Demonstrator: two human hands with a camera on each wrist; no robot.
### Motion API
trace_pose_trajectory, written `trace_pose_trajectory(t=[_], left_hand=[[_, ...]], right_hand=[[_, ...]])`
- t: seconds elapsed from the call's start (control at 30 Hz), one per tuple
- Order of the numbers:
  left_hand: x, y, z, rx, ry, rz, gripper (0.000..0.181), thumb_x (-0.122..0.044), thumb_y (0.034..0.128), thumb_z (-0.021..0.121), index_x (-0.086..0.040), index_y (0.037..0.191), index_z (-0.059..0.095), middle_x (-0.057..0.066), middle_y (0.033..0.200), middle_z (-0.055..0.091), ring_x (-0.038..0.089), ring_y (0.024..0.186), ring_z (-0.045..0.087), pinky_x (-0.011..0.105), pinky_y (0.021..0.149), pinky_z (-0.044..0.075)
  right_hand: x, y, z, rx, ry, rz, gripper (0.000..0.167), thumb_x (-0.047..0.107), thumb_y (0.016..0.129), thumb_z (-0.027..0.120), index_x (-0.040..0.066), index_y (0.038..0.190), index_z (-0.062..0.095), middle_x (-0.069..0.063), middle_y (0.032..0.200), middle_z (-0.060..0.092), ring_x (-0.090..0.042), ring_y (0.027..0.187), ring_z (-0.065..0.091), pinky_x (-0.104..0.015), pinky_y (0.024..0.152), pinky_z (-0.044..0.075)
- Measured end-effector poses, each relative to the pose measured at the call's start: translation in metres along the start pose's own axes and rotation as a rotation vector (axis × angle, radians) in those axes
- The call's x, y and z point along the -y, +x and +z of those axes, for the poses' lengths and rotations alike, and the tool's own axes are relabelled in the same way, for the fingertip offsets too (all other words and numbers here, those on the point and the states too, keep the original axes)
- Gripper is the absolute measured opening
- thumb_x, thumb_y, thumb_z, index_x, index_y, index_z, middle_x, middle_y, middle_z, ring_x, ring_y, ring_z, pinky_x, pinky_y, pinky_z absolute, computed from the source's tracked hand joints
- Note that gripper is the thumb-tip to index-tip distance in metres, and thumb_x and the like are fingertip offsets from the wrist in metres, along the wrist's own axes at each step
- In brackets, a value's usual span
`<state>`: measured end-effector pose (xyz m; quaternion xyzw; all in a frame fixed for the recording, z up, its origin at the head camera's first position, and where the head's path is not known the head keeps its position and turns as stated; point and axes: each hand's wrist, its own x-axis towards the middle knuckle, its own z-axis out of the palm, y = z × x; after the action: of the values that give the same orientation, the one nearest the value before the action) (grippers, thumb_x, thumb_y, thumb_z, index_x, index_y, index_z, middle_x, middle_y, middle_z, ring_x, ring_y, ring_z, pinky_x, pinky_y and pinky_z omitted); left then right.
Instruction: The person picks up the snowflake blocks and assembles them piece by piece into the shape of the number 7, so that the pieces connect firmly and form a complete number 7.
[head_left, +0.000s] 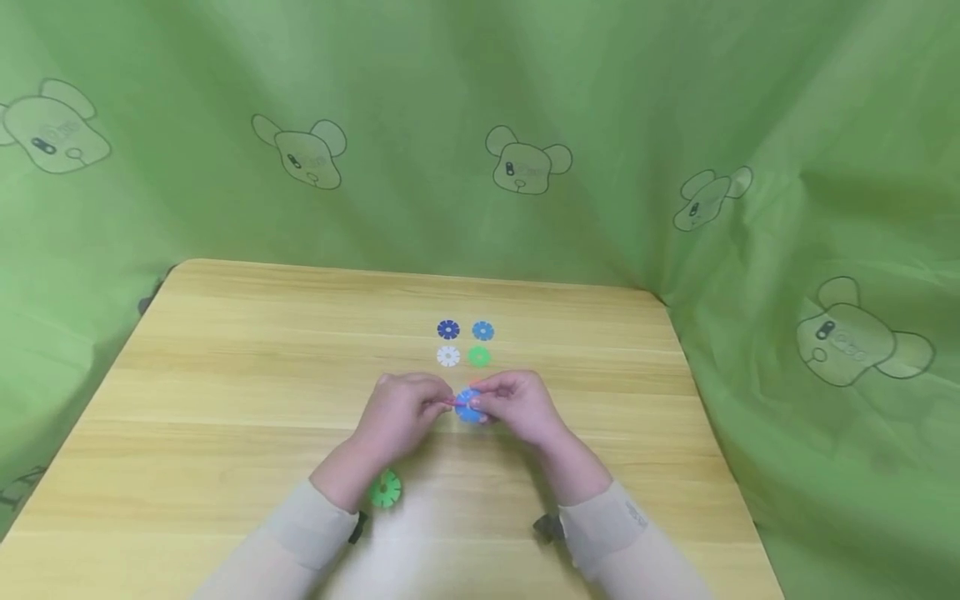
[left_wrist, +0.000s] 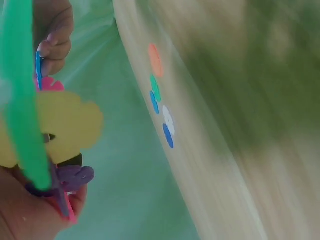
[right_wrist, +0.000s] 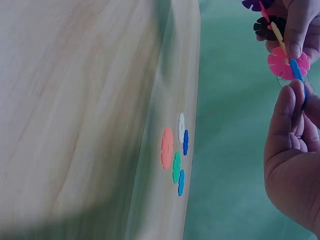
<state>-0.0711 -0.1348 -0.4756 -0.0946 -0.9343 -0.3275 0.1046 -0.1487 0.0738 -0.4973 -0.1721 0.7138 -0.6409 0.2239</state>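
Observation:
The left hand (head_left: pixel 401 414) grips a chain of notched plastic discs; its green disc (head_left: pixel 386 489) hangs below that wrist. In the left wrist view a yellow disc (left_wrist: pixel 70 125) and a purple disc (left_wrist: pixel 75 177) belong to this chain. A black disc (right_wrist: pixel 267 28) and a pink disc (right_wrist: pixel 282 62) show in the right wrist view. Between thumb and fingers, the right hand (head_left: pixel 522 408) pinches a blue disc (head_left: pixel 467 406), which meets the pink one. How deeply their slots join, I cannot tell.
Beyond the hands lie a dark blue disc (head_left: pixel 448 330), a lighter blue disc (head_left: pixel 483 331), a white disc (head_left: pixel 448 357) and a green disc (head_left: pixel 479 357). An orange disc (right_wrist: pixel 167 148) lies nearer. A green curtain (head_left: pixel 420 167) surrounds the wooden table (head_left: pixel 225 350).

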Motion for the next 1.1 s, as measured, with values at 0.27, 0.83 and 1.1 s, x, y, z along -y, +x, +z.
trace_pose_trajectory(t=[0.27, 0.83, 1.1], left_hand=[[0.004, -0.001, -0.004, 0.006, -0.013, -0.001, 0.008, -0.016, 0.0897, 0.085, -0.015, 0.096, 0.081, -0.001, 0.103, 0.080, 0.019, 0.097, 0.076, 0.047, 0.101, 0.057], [0.010, -0.002, -0.007, 0.012, -0.025, -0.076, 0.005, -0.015, 0.0906, 0.085, -0.016, 0.094, 0.081, -0.002, 0.103, 0.080, 0.019, 0.099, 0.076, 0.042, 0.099, 0.059], [0.011, -0.003, -0.007, 0.029, -0.012, -0.102, 0.005, -0.016, 0.0911, 0.084, -0.016, 0.094, 0.081, -0.002, 0.102, 0.080, 0.019, 0.095, 0.075, 0.045, 0.099, 0.058]], right_hand=[[0.004, 0.005, 0.000, -0.067, -0.137, -0.028, 0.019, 0.000, 0.096, 0.074, -0.011, 0.112, 0.073, -0.019, 0.098, 0.078, -0.026, 0.077, 0.075, -0.039, 0.074, 0.067], [-0.026, 0.031, -0.015, -0.158, -0.677, 0.078, 0.041, 0.021, 0.095, 0.079, -0.001, 0.129, 0.071, -0.015, 0.118, 0.074, -0.029, 0.106, 0.071, -0.046, 0.095, 0.061], [-0.040, 0.037, -0.009, -0.087, -0.803, 0.124, 0.052, 0.028, 0.094, 0.082, -0.003, 0.134, 0.068, -0.023, 0.137, 0.066, -0.042, 0.131, 0.060, -0.055, 0.115, 0.046]])
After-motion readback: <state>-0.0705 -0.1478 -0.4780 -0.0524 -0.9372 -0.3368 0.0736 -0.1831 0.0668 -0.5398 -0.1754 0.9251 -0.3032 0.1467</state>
